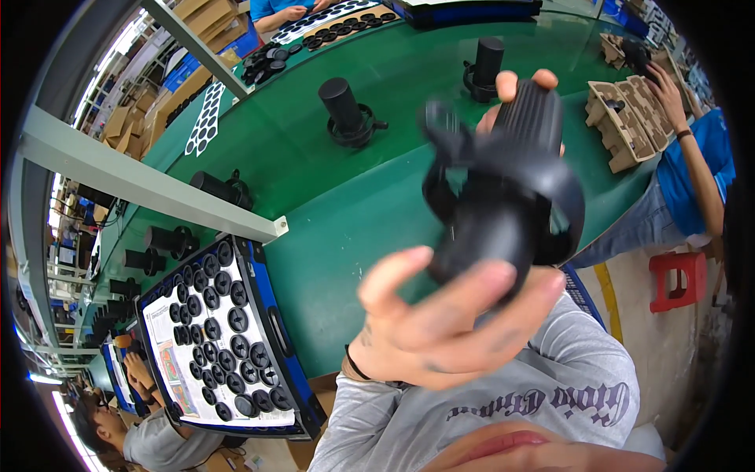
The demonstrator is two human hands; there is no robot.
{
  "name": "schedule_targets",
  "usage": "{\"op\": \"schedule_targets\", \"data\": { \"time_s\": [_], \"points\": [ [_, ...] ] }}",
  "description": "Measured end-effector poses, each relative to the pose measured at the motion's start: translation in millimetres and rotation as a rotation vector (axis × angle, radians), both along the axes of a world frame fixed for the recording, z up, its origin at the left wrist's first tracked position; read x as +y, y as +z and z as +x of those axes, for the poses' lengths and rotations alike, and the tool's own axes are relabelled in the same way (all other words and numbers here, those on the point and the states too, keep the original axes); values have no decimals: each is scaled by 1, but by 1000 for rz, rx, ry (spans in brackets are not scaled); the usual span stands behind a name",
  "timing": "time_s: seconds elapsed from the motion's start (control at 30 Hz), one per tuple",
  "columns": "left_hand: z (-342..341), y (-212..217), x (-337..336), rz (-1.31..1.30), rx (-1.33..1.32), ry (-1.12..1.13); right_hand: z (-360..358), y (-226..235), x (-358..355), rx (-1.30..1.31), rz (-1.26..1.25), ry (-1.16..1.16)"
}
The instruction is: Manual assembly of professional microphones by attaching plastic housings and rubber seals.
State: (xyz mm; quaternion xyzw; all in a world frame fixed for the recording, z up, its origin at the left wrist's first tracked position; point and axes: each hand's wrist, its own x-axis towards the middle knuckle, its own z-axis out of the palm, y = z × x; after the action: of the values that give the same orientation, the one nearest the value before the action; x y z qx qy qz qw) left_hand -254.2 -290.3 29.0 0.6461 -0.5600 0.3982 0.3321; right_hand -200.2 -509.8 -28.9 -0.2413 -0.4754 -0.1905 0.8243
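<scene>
In front of me is a black ribbed cylinder with a ring-shaped bracket (554, 185) and a side arm, tilted and blurred by motion. My right hand (507, 88) grips its far, ribbed end; mostly fingertips show round it, and the rest of the hand is hidden behind. At the near, rounded end, my left hand (456, 330) curls its fingers against the surface, with the thumb side partly apart. A dark band circles the left wrist. A similar black cylinder with a ring (342, 106) stands upright on the green conveyor, and another (487, 63) stands farther right.
At left, a blue-edged tray (271, 315) carries several round black discs. Green worktop (338, 228) lies below my hands. A grey metal post (157, 169) crosses the left side. Brown moulded trays (621, 118) sit at right near a co-worker's hand (668, 94). A red stool (678, 282) stands on the floor.
</scene>
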Motion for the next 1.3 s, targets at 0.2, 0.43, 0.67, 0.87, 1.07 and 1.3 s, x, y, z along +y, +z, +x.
{"op": "schedule_targets", "data": {
  "time_s": [0.2,0.43,0.67,0.87,1.07,1.3],
  "points": [
    [37,3,22,-39,724,-23,-9,-5,-45,259,95,-518],
    [17,-1,-1,100,1048,-64,-3,11,-23,295,287,-468],
    [14,-6,-9,-8,854,-22,0,11,-16,363,356,-331],
    [12,-8,-10,-18,702,4,1,14,-14,376,302,-438],
    [11,-5,-7,13,532,10,-2,17,-10,412,342,-356],
    [12,-5,-11,5,237,-12,-3,20,-8,433,313,-367]
  ]
}}
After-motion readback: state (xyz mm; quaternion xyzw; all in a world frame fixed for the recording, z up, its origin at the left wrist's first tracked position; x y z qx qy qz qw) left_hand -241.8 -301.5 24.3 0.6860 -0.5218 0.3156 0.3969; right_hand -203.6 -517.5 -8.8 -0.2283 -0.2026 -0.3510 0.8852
